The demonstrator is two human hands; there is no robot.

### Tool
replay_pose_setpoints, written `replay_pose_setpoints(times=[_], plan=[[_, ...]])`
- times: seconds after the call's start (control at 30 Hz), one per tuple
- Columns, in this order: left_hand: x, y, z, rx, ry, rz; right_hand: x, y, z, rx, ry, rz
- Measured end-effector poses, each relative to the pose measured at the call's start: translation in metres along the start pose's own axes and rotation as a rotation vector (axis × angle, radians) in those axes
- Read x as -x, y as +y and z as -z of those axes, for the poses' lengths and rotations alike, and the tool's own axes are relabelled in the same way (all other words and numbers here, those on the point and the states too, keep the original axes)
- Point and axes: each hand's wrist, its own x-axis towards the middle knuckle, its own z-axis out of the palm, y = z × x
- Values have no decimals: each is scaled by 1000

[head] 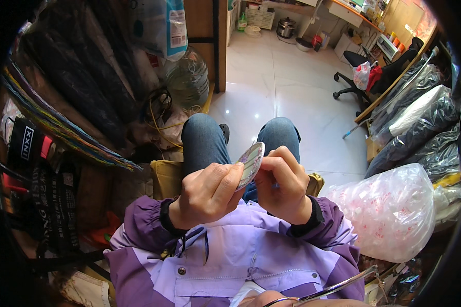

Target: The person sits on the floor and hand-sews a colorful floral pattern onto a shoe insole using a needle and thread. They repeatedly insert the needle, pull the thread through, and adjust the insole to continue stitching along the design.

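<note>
Above my lap, my left hand grips a thin oval piece, pale green with a purple pattern and a stitched-looking rim, held tilted. A thin needle-like pin shows near its upper edge. At the right of the piece is my right hand, fingers bent, thumb and forefinger close to its back side. Whether those fingertips pinch something is hidden. Both hands are in front of the purple jacket, over jeans-covered knees.
Colored threads hang at the left, near a large clear water bottle. A full plastic bag stands at the right beside plastic-wrapped rolls. A wheeled office chair and a metal pot are farther off on the tiled floor.
</note>
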Motion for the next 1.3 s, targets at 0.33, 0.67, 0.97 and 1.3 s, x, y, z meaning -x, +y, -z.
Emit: replay_pose_setpoints(times=[0.33,0.67,0.97,1.3], plan=[[-2,-6,3,117,24,35,-1,-2,13,-69,-84,-42],[-7,-17,11,533,-68,200,-3,18,31,-633,-266,-464],[-7,-17,4,737,-231,317,-2,30,17,-1081,-400,-826],[1,-23,0,758,-177,595,-14,60,24,-1438,221,-771]])
